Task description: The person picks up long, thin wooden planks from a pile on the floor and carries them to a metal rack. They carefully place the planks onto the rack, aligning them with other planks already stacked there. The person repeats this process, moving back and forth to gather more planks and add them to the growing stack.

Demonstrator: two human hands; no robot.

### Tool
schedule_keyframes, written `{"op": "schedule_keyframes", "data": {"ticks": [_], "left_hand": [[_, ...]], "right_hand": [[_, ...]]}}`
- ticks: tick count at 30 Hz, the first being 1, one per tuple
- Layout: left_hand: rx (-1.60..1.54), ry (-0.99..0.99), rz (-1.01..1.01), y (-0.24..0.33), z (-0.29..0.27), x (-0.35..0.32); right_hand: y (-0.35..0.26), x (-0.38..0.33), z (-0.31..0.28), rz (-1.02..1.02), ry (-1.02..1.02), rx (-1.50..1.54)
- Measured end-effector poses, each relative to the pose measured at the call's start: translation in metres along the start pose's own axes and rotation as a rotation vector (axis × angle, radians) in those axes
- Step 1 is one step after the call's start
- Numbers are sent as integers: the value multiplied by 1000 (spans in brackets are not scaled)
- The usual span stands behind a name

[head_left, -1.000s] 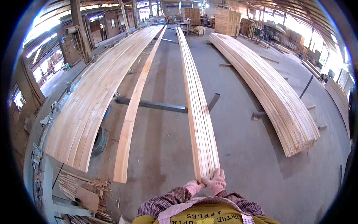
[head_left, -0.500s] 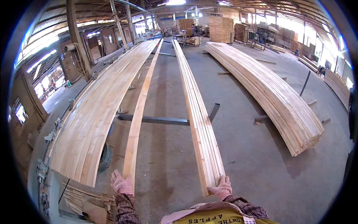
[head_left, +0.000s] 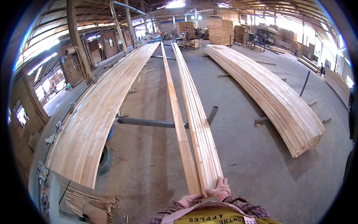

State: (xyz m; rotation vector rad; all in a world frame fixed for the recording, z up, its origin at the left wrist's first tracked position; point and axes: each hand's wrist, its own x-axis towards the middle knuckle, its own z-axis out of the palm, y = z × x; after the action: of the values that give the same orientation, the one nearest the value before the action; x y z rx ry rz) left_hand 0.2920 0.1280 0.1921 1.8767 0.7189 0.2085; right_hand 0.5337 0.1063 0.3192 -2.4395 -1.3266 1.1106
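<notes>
A single long wooden board (head_left: 181, 136) lies just left of a narrow row of boards (head_left: 201, 138), its near end close against theirs. At that board's near end is my left hand (head_left: 189, 201), in a pinkish work glove; it grips the end, with its fingers partly hidden. My right hand (head_left: 220, 189), gloved alike, is closed around the near right corner of the narrow row, fingers along the outer side. Both board sets rest across a dark metal bar (head_left: 149, 122).
On the left, a wide row of boards (head_left: 93, 123) lies along a clamp frame (head_left: 43, 171). A thick stack of boards (head_left: 266, 93) sits at the right. Scrap strips (head_left: 76, 199) and a tyre (head_left: 106, 161) are on the floor at lower left. Tall wood stacks (head_left: 220, 33) stand far back.
My left hand has swung the single board's near end rightward, from the gap to beside the narrow row. My right hand stays at the row's near end.
</notes>
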Motion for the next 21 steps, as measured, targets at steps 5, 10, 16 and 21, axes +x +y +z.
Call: {"op": "schedule_keyframes", "data": {"ticks": [5,10,16,21], "left_hand": [[-850,115,-516,32,12,20],[-679,196,-365,37,9,7],[-392,359,-394,22,16,5],[-707,718,-798,41,17,12]], "right_hand": [[-1,-1,-11,22,-20,-30],[-2,-3,-4,-45,-27,-25],[4,13,9,-14,15,-107],[2,10,1,-28,-32,-87]]}}
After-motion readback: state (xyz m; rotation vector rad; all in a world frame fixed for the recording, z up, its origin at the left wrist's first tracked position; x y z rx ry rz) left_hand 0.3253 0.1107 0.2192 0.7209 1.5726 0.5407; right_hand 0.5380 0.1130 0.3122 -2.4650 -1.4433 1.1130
